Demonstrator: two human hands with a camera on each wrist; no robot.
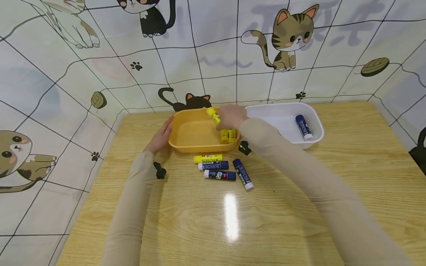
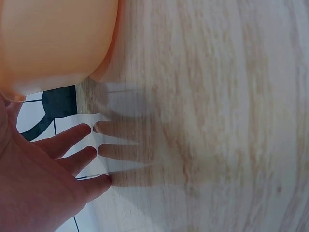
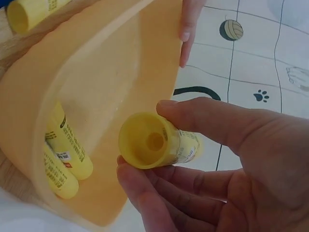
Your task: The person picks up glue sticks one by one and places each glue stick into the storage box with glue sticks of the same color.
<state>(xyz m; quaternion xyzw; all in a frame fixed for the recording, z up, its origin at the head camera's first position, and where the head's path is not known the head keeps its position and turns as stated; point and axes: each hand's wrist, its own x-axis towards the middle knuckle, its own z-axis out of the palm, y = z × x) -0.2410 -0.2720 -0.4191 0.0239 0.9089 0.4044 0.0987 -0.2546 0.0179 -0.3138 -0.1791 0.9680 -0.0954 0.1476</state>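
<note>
My right hand [image 1: 232,116] pinches a yellow glue stick [image 1: 213,115] between thumb and fingers above the right part of the orange tray [image 1: 191,148]. In the right wrist view, that stick [image 3: 145,140] points its round end at the camera, with the hand [image 3: 246,159] behind it. Two more yellow sticks [image 3: 70,145] lie inside the tray. My left hand [image 1: 160,139] rests against the tray's left end; in the left wrist view, the fingers of this hand [image 2: 48,179] are spread and nearly straight beside the tray wall [image 2: 58,43].
A white tray [image 1: 266,114] adjoins on the right, holding a blue glue stick [image 1: 303,127]. In front of the orange tray lie a yellow stick [image 1: 208,158] and three blue ones [image 1: 243,174]. A cat-patterned covering [image 1: 216,55] stands behind the wooden table [image 1: 273,221].
</note>
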